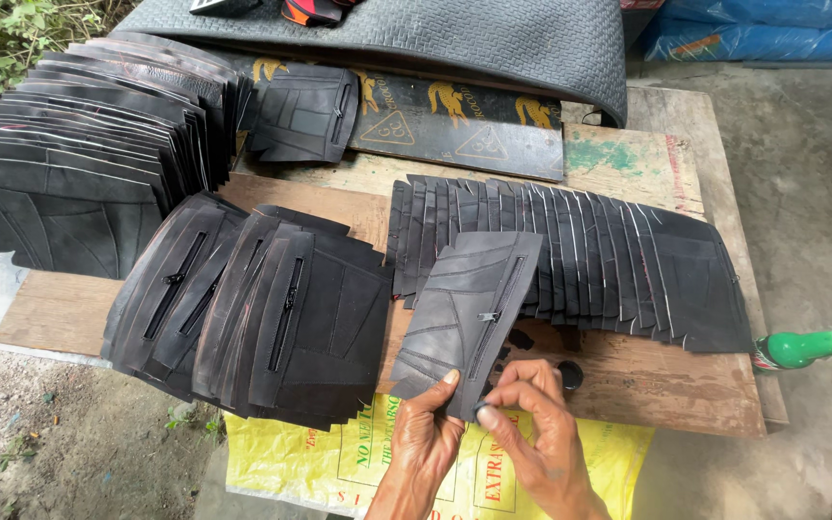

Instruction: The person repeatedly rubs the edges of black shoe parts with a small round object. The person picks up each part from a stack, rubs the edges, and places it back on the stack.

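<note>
Left hand (423,435): thumb up against the lower edge of a black zippered panel (469,313), fingers folded under it, gripping. Right hand (538,433): thumb and forefinger pressed together on the panel's bottom corner, beside the lower end of its zipper; a small dark round piece shows at the fingertips, too small to identify. The panel is held tilted above the front edge of the wooden surface (666,371), its zipper running lengthwise with the pull near the middle.

Just behind the panel: a fanned row of black panels (609,260), overlapping, lying flat on the surface. Small dark round bits (570,374) lie on the wood near the right hand.

To the left: an overlapping pile of zippered panels (262,308), zippers facing up. Farther left and back: a larger stack of black panels (89,144), plus one separate piece (305,114).

At the back: a dark board with yellow animal prints (455,120), and a grey textured mat (455,39).

Below the hands: a yellow printed sack (339,453). Far right: a green bottle (806,347) with a white cap, lying sideways.
</note>
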